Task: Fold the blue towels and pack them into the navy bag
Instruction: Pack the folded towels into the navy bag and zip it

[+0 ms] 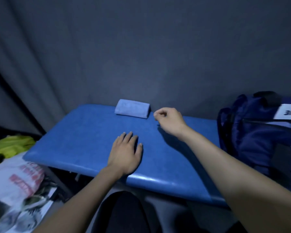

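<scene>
One folded light-blue towel (132,108) lies at the far edge of the blue padded table (84,142). The navy bag (252,138) stands on the table's right end, with a white label near its top. My left hand (125,153) rests flat on the table, fingers straight. Just right of the towel hovers my right hand (169,121), fingers loosely curled, holding nothing and not touching the towel.
A dark curtain hangs behind the table. To the left lie a yellow-green cloth (10,145) and a white plastic bag with red print (23,179). My dark-clothed knee (124,214) is below the table's near edge.
</scene>
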